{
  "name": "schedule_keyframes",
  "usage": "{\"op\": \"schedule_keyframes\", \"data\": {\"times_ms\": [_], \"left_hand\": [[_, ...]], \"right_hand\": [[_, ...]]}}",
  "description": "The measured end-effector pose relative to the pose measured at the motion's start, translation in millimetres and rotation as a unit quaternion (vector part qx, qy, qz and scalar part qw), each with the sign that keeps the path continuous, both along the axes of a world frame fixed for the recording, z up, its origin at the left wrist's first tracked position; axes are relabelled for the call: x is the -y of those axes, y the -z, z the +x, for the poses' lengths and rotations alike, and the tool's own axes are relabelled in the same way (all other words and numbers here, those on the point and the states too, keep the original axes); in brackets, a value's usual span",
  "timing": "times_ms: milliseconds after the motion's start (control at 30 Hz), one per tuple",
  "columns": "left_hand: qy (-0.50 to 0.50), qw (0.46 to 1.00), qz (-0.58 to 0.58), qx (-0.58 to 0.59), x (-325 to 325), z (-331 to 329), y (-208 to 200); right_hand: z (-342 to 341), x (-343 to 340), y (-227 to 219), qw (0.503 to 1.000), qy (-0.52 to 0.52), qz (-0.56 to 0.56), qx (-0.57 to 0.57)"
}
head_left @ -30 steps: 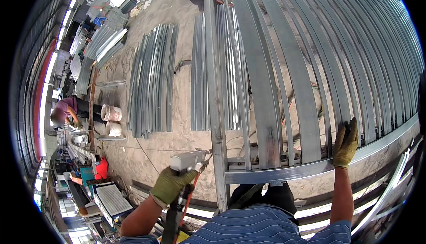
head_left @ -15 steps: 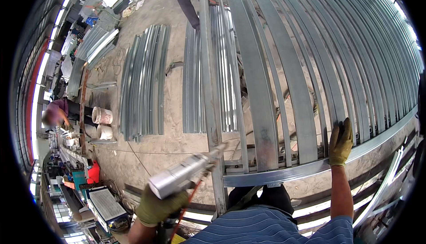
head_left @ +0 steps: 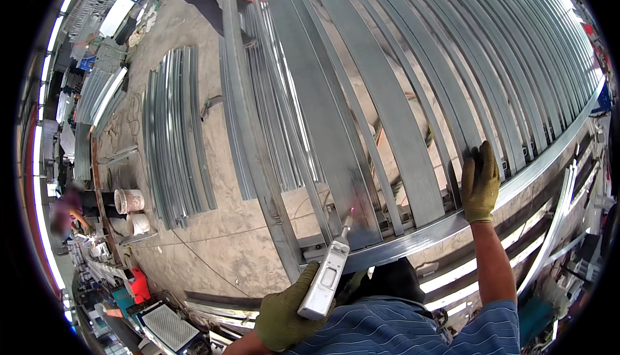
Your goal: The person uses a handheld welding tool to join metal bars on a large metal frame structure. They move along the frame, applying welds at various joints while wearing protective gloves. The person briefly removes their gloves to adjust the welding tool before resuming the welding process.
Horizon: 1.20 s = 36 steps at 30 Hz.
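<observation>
My gloved left hand [head_left: 284, 313] is closed round a silver handheld laser welding gun [head_left: 324, 284]. Its nozzle points away from me, near the foot of a wide grey metal slat [head_left: 323, 116]. A small red light spot shows on that slat, where the surface is dark and discoloured. My right hand [head_left: 481, 187], also in an olive glove, lies with outstretched fingers at the lower end of another slat. Its palm is over the shiny bottom rail [head_left: 426, 233] of the slatted frame. The frame's left side bar [head_left: 255, 148] runs up past the gun.
Metal profiles [head_left: 171, 142] lie stacked on the floor to the left, and more profiles [head_left: 236, 129] lie partly under the frame. A person's dark trouser leg [head_left: 203, 6] stands beyond. Another person [head_left: 68, 213] bends at far left near a bucket [head_left: 129, 200].
The gun has swung from beyond the frame's left corner onto the wide slat's lower end, and a red spot now shows there. My view has shifted; my right hand stays near the rail.
</observation>
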State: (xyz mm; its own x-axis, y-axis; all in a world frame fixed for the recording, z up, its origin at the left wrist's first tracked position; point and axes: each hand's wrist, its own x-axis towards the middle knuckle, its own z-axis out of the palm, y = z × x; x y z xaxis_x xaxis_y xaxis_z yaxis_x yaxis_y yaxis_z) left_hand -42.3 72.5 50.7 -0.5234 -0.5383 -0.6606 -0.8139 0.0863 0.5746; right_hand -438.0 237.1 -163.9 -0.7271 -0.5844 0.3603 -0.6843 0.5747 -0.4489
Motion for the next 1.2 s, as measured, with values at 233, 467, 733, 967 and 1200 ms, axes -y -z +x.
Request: {"op": "schedule_keyframes", "data": {"times_ms": [233, 467, 733, 967, 1200], "left_hand": [[-0.009, 0.994, -0.007, -0.107, -0.6, 10.2, 12.2], [-0.001, 0.988, -0.060, -0.139, -3.4, 5.4, 14.1], [-0.156, 0.980, 0.059, -0.110, 19.6, 27.7, 4.6], [-0.431, 0.894, 0.097, -0.072, 34.7, 92.9, -10.6], [-0.413, 0.891, 0.149, -0.117, 30.6, 98.7, -12.0]], "right_hand": [[3.3, 2.0, -5.4, 0.999, 0.000, -0.013, 0.033], [0.9, 1.4, -3.8, 1.000, 0.007, -0.019, 0.023], [-1.3, -6.0, 3.8, 1.000, 0.015, 0.013, 0.011], [2.6, -0.7, 3.1, 0.999, 0.020, 0.002, 0.049], [-4.7, -6.0, 9.3, 0.999, 0.021, 0.024, 0.036]]}}
